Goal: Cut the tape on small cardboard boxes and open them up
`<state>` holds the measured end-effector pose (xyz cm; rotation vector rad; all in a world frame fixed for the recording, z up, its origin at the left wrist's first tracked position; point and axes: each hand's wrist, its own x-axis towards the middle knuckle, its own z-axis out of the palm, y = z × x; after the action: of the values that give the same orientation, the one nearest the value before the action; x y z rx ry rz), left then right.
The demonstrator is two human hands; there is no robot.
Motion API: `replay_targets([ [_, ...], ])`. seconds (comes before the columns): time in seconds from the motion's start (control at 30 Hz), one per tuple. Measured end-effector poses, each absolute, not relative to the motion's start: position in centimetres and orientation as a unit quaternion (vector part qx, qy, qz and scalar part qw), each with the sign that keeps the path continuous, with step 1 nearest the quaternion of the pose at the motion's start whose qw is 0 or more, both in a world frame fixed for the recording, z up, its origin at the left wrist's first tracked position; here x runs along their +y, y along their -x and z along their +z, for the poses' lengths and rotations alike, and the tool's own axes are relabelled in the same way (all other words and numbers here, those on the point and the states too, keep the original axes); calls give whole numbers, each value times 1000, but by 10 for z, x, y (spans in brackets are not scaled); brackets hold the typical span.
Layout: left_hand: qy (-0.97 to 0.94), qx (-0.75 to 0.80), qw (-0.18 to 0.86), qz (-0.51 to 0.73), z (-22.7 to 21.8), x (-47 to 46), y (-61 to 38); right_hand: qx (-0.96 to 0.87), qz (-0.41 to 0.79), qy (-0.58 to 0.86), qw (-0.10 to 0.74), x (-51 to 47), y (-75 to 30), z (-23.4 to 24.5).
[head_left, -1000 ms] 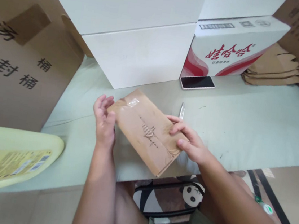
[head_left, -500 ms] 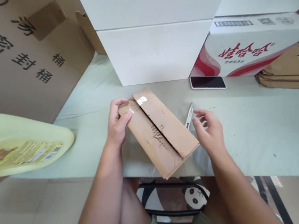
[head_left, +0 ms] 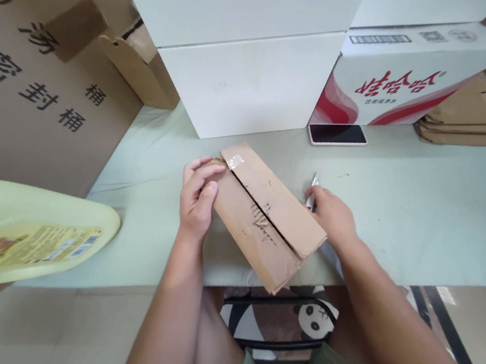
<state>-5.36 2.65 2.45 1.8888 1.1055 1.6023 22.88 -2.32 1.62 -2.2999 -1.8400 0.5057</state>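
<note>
Lying slantwise on the pale green desk [head_left: 421,210], a flat brown cardboard package [head_left: 265,214] runs from upper left to lower right, its near corner sticking out past the desk's front edge. A seam splits its top face lengthwise, and a scrap of clear tape sits at the far left end. The left hand [head_left: 197,197] is at that end, its grip closed on the package, fingers curled over the top edge and the thumb pressed on the face. The right hand [head_left: 334,217] rests just beside the package's right side, its fingertips lying over the lower end of a small white tool [head_left: 313,183] on the desk; whether its grip is closed on the tool I cannot tell.

Behind them a phone [head_left: 337,134] lies face up with a dark screen, in front of a red-and-white carton [head_left: 406,78]. A large white box [head_left: 255,83] stands beside the carton, and folded brown cardboard [head_left: 472,118] is stacked to the far right. A big brown carton [head_left: 36,92] with black lettering fills the left, with a pale yellow container [head_left: 19,231] in front of it. Under the desk's edge shows a panda-printed bag [head_left: 279,322].
</note>
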Motion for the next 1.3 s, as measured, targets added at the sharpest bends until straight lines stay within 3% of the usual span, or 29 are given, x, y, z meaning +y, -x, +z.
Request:
replay_targets([
  [0.1,-696,389,207,566,27,25,53,-559,203,780,193,-19,-236,10],
  [0.27,-695,392,214,564,27,21,48,-404,367,640,541,-18,-239,30],
  [0.4,-707,399,218,541,28,17,39,-424,390,507,641,-32,-236,73],
  [0.73,-747,335,224,528,28,10,18,-519,401,449,607,-61,-213,109],
  [0.97,-761,351,220,500,29,7,22,-642,462,454,411,-72,-195,115],
  [1.3,-755,370,205,502,27,8,22,-720,281,516,371,-64,-193,113],
])
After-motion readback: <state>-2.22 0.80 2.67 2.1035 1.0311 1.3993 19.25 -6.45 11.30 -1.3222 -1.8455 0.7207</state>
